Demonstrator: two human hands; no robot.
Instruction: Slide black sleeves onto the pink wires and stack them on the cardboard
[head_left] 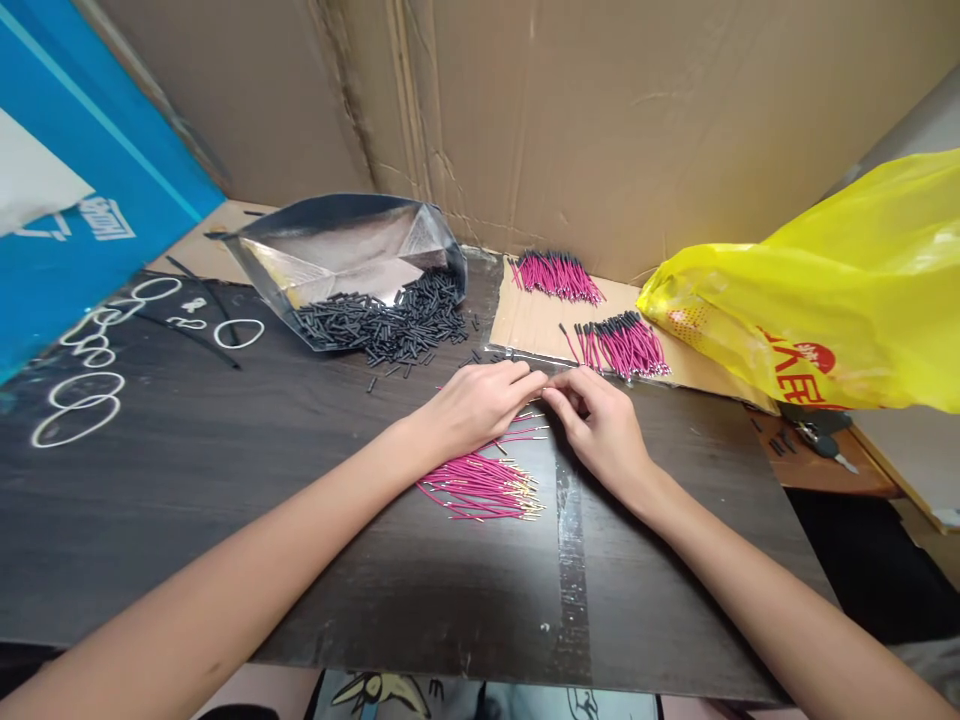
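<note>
My left hand (480,405) and my right hand (604,425) meet above the dark table, thumbs and fingertips pinched together. Whatever small thing lies between the fingertips is too hidden to make out. Just below my left hand lies a pile of short magenta wires (480,485) with gold metal ends toward the right. A few looser wires (525,434) stick out from under that hand. Beyond the hands, an open foil bag (337,255) spills short black sleeves (390,320) onto the table. Magenta wires with black ends form a near bundle (622,345) and a far bundle (559,275).
The bundles rest on a cardboard sheet (517,318) against a cardboard wall (562,120). A yellow plastic bag (825,290) bulges in from the right, near keys (825,440). White rubber bands (79,405) lie at left, beside a blue panel (45,270). Clear tape (571,560) crosses the table.
</note>
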